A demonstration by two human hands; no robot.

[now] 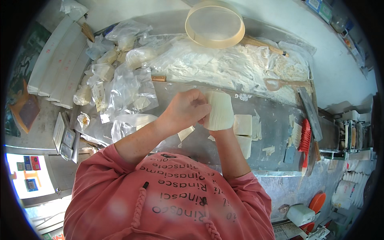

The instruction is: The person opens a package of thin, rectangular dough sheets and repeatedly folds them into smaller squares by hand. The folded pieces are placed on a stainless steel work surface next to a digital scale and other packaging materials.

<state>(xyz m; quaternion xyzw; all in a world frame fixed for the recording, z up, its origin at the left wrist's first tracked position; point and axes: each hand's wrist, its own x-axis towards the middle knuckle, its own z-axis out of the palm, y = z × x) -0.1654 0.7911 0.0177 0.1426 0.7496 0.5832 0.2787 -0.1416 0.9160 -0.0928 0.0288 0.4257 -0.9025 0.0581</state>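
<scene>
A thick stack of pale dough wrappers (pixel 220 111) stands tilted above the steel worktop, its thin layers showing as fine lines. My right hand (pixel 221 133) holds the stack from behind and below, most of it hidden by the dough. At the left edge of the stack, my left hand (pixel 193 105) pinches with thumb and bent fingers. Two square blocks of wrappers lie just right of my hands, one farther off (pixel 243 124) and one nearer (pixel 244 146). Thin dough scraps (pixel 256 127) are beside them, and another strip of dough (pixel 186 133) lies below my left wrist.
Plastic bags (pixel 123 93) crowd the left side. Floured plastic sheeting (pixel 216 66) spans the back, with a round sieve (pixel 214 25) behind it. A wooden-handled scoop (pixel 285 84), a long blade (pixel 310 115) and a red brush (pixel 305 135) lie right. A roller machine (pixel 351 135) stands beyond.
</scene>
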